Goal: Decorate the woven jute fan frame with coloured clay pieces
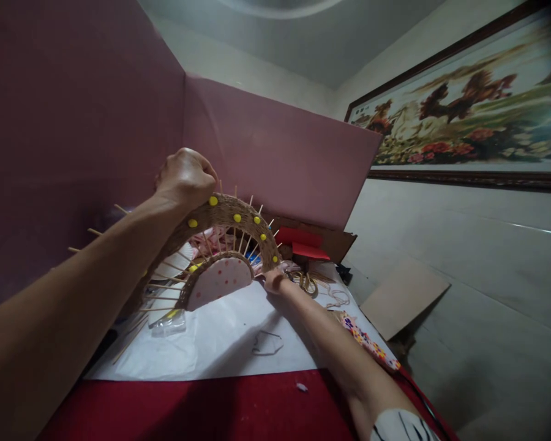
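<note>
A half-round woven piece (pixel 223 212) stands on the white sheet, with a brown twine band, thin sticks poking out along its outer edge and yellow dots on it. At its centre is a pale half-disc (pixel 221 280) with reddish dots. My left hand (pixel 186 174) is closed at the top of the arch, by a stick end; its fingertips are mostly hidden behind the hand. Low on the right end of the arch, my right hand (pixel 274 280) grips the woven piece, its fingers partly behind it.
White sheet (pixel 224 343) over a red cloth (pixel 266 407). Clear plastic packet (pixel 169 324) at left, bent wire or string (pixel 267 344) in front. Red paper (pixel 308 245), cord coils (pixel 305 283) and a flowered strip (pixel 370 342) lie right. Pink panels (pixel 275 153) stand behind.
</note>
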Motion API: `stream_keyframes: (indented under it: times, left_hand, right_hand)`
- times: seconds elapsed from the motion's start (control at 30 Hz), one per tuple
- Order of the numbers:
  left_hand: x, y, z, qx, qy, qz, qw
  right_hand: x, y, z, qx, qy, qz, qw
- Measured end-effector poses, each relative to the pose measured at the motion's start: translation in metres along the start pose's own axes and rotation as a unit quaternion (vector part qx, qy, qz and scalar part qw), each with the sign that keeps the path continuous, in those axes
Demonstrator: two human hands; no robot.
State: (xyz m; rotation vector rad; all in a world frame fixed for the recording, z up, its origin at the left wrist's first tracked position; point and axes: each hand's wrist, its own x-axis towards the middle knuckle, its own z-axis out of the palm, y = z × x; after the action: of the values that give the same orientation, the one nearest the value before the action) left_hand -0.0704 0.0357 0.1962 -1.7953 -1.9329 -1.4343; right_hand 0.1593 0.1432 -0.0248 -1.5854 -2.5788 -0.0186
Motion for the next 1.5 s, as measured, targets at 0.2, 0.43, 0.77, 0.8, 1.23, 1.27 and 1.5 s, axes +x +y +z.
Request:
stream_keyframes:
  times: [0.2, 0.43, 0.77, 0.8, 1.23, 1.27, 1.5]
  left_hand:
    - [0.002, -0.003, 0.003, -0.019, 0.001, -0.002, 1.0]
    - [-0.001, 0.0, 0.007, -0.04, 0.006, 0.006, 0.999]
    - [-0.007, -0.003, 0.006, -0.038, 0.015, 0.009, 0.999]
    - [-0.007, -0.003, 0.006, -0.035, 0.014, 0.009, 0.999]
    - [-0.01, -0.004, 0.011, -0.037, -0.006, -0.005, 0.999]
    - [-0.011, -0.004, 0.012, -0.038, -0.004, -0.003, 0.999]
    - [-0.014, -0.008, 0.012, -0.039, -0.008, 0.007, 0.999]
  right_hand:
    - [-0.034, 0.031, -0.023, -0.01, -0.002, -0.009, 1.0]
    - [-0.094, 0.057, -0.019, -0.047, -0.003, -0.024, 0.999]
    - [-0.06, 0.064, -0.011, -0.078, 0.016, -0.022, 0.997]
    - [-0.06, 0.063, -0.015, -0.078, 0.011, -0.025, 0.997]
    - [-0.155, 0.045, -0.045, -0.126, -0.115, -0.017, 0.985]
    - [-0.153, 0.042, -0.043, -0.131, -0.113, -0.022, 0.985]
    - [-0.114, 0.047, -0.037, -0.148, -0.084, -0.03, 0.985]
